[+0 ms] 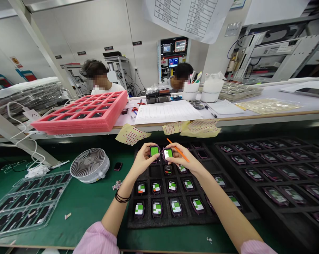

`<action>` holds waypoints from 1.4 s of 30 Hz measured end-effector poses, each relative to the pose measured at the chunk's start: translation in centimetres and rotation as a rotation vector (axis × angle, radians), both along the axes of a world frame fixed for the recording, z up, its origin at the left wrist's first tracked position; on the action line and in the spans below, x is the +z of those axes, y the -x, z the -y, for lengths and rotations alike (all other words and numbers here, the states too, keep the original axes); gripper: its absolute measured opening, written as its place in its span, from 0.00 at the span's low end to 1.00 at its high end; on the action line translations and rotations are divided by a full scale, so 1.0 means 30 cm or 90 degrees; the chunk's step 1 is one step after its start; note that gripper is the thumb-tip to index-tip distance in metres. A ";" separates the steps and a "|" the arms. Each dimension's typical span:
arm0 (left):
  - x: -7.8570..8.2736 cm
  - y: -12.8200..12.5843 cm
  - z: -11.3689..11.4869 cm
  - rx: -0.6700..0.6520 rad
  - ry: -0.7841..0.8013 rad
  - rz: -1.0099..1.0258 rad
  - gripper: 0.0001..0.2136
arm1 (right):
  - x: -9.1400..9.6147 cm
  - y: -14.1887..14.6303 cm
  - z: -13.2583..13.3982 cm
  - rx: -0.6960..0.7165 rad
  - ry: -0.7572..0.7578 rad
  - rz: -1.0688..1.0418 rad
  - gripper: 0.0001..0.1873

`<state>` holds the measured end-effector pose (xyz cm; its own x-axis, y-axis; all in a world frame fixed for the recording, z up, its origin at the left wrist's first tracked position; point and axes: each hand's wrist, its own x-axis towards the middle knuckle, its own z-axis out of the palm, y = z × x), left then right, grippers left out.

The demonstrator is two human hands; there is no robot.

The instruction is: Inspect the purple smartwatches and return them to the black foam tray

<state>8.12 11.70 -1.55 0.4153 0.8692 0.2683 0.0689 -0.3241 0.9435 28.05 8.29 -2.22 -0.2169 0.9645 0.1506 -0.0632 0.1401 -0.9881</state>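
My left hand (143,159) is closed on a smartwatch (154,150) whose screen is mostly green. Close beside it, my right hand (184,158) grips a second smartwatch (168,153) with a white and green screen. A thin orange stick (179,151), its kind unclear, is also tucked in the right hand and slants across the fingers. Both hands are above a black foam tray (164,221). Lit watches such as this one (172,186) sit in its pockets, most showing white and green screens. My right forearm hides part of the tray.
A second black tray (244,187) of watches lies at right. On the green bench at left are a round fan (90,165), a clear plastic tray (47,220) and a loose dark watch (118,166). The raised shelf ahead bears a pink foam tray (109,121). Two people sit beyond.
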 end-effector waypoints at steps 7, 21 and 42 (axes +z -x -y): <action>0.004 0.001 0.009 -0.022 -0.015 -0.038 0.20 | -0.001 0.001 -0.001 -0.033 -0.007 -0.012 0.20; 0.019 -0.001 0.019 -0.012 0.011 -0.026 0.18 | 0.012 0.011 0.002 -0.150 0.030 -0.043 0.18; 0.003 0.014 -0.003 -0.001 0.000 -0.019 0.26 | 0.032 -0.006 0.016 -0.033 -0.007 -0.008 0.21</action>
